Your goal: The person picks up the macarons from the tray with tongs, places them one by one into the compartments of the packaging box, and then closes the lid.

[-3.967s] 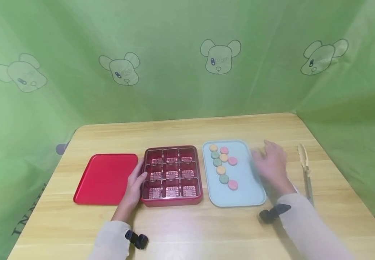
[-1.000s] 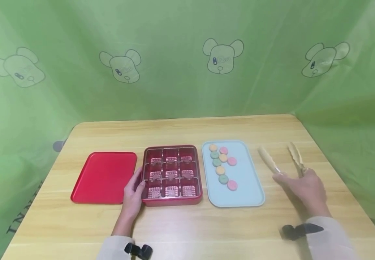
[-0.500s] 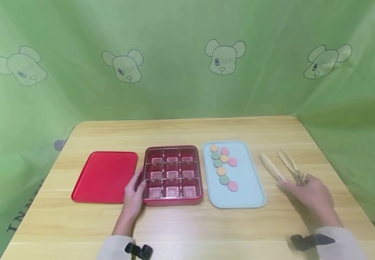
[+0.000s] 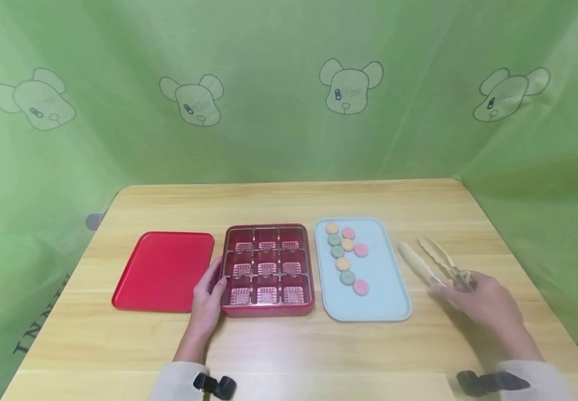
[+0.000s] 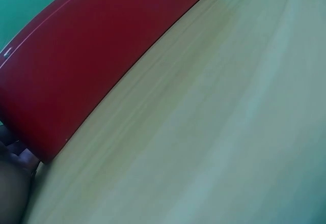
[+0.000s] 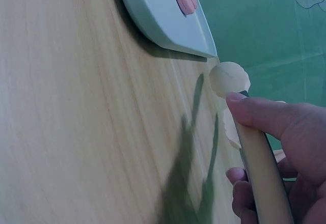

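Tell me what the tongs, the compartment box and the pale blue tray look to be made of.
Tongs in the right hand: probably matte cream plastic or pale wood; scalloped tips.
Compartment box: thin glossy red plastic, judging by the shiny moulded cell floors.
Pale blue tray: smooth matte plastic, perhaps melamine, with a rounded rim.

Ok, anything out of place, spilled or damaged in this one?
Nothing stands out. The red lid lies flat beside the compartment box, the round sweets sit on the blue tray, and the right hand holds the tongs off the table. The left hand steadies the box.
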The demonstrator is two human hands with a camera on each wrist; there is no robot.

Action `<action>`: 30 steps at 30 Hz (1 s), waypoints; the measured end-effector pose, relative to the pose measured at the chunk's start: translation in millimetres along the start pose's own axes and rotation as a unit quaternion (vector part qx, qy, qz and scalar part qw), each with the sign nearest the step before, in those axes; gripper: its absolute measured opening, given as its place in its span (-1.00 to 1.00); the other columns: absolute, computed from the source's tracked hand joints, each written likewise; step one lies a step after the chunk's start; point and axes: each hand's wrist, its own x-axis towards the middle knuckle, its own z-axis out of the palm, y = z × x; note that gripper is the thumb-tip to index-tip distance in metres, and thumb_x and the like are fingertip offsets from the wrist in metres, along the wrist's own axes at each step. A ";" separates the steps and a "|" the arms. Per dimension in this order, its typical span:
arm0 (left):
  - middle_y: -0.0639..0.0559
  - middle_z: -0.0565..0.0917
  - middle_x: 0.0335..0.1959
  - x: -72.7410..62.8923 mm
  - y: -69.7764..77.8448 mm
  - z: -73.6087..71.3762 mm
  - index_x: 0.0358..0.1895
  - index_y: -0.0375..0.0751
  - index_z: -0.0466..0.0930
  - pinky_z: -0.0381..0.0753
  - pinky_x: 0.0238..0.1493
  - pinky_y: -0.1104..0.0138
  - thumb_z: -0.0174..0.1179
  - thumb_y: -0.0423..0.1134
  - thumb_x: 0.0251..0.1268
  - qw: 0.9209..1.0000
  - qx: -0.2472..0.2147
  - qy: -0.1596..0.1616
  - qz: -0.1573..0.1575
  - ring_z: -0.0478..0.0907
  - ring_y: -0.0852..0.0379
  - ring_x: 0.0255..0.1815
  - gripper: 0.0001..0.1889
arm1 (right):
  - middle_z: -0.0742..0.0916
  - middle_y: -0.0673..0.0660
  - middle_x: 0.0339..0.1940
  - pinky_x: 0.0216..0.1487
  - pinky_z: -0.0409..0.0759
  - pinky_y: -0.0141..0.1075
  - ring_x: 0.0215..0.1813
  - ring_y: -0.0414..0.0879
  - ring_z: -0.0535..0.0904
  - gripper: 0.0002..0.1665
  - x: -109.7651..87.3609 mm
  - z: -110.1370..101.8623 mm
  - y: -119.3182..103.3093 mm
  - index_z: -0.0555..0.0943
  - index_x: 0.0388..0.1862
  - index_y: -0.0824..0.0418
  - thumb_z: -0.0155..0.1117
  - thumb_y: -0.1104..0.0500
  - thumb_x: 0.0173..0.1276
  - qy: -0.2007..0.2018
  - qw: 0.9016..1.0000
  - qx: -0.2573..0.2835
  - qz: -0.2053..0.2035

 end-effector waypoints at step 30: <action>-0.19 0.29 0.40 -0.5 4.0 0.1 0.39 -0.23 0.24 0.10 0.46 0.09 -0.05 -0.42 0.36 1.000 -0.003 0.002 0.000 0.15 -0.08 0.45 -0.49 | 0.63 0.09 -0.44 -0.54 0.37 -0.30 -0.44 -0.05 0.44 -0.17 -32.7 -4.1 -28.9 0.52 0.02 0.26 0.19 -0.42 0.12 -0.035 0.996 -0.043 -0.069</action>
